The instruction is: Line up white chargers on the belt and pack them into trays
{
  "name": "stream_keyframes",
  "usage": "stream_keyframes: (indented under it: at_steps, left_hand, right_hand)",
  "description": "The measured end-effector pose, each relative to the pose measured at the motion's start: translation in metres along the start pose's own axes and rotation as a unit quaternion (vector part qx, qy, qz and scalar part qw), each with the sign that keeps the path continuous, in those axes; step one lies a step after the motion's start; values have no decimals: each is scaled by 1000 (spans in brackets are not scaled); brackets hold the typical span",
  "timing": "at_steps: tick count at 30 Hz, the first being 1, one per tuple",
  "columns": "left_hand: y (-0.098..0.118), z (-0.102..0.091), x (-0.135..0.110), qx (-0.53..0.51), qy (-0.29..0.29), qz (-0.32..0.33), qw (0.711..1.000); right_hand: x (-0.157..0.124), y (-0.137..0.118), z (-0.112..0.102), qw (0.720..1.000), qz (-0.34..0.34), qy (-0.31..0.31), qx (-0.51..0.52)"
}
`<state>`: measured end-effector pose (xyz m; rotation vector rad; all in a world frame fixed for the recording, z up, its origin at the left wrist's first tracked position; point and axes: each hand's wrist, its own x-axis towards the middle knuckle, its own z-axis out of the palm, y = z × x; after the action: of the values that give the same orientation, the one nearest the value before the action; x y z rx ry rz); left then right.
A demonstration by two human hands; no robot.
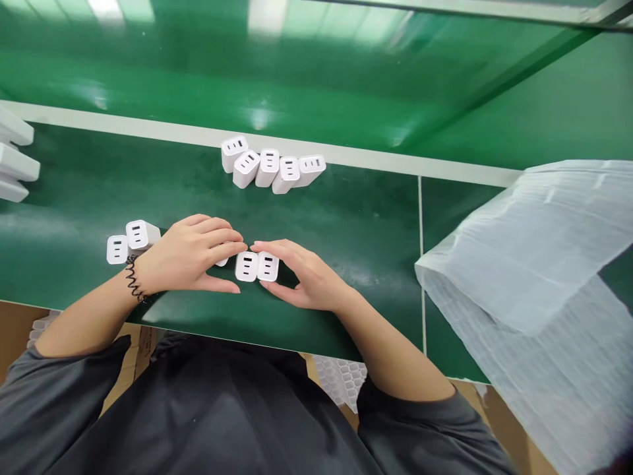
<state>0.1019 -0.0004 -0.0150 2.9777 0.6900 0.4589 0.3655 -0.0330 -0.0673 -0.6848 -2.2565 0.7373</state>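
Observation:
My left hand curls over a white charger block that is mostly hidden under its fingers. My right hand cups two white charger blocks standing side by side on the green mat, its fingers over their top and thumb below. The fingertips of both hands nearly meet above these blocks. Two more white blocks stand just left of my left wrist, which wears a black coil band. A row of several white blocks lies at the mat's far edge.
A stack of white foam sheets covers the right side. More white blocks lie at the far left edge. A glossy green belt runs behind a white strip. Cardboard and white trays show below the table edge.

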Motion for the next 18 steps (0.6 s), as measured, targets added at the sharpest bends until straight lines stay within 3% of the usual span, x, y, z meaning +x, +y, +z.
stream_keyframes:
  at_steps: [18]
  left_hand:
    - [4,-2,3,-10,-34,-4,999]
  right_hand:
    - [0,-5,1,1000,11,-12,-16]
